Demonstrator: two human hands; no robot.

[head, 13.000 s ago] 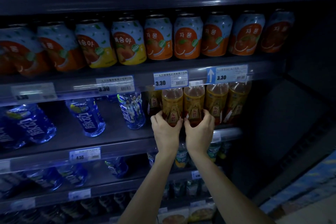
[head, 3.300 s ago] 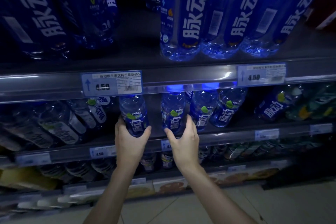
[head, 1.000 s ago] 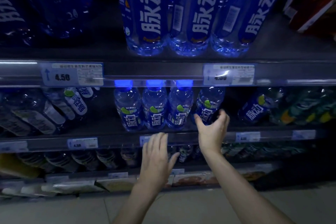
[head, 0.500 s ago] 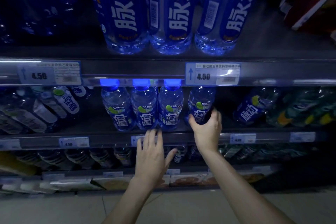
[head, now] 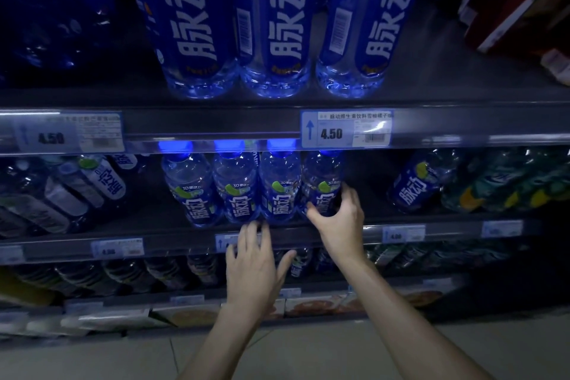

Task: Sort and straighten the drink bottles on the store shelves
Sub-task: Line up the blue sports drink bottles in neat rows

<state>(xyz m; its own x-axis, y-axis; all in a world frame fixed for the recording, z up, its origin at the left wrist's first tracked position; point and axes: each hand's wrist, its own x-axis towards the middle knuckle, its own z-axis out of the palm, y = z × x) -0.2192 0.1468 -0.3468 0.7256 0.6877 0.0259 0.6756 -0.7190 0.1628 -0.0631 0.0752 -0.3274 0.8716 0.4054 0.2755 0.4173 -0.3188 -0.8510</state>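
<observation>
Fourth bottle (head: 320, 183) pulled in beside row of three (head: 234, 187), right hand (head: 337, 220) gripping it; left hand (head: 254, 268) open, empty below. Tilted bottle (head: 415, 185) right of row unsorted.

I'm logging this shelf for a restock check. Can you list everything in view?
Large bottles: three, blue, top shelf centre.
Small bottles: four, blue, upright row, middle shelf.
Tilted bottle: one, blue, middle shelf right.
Lying bottles: several, blue and clear, middle shelf left.
Green bottles: count unclear, far right.
Price tag: white-blue, 4.50, upper shelf edge.
Right hand: grips the rightmost small bottle.
Left hand: open, at the shelf edge.
</observation>
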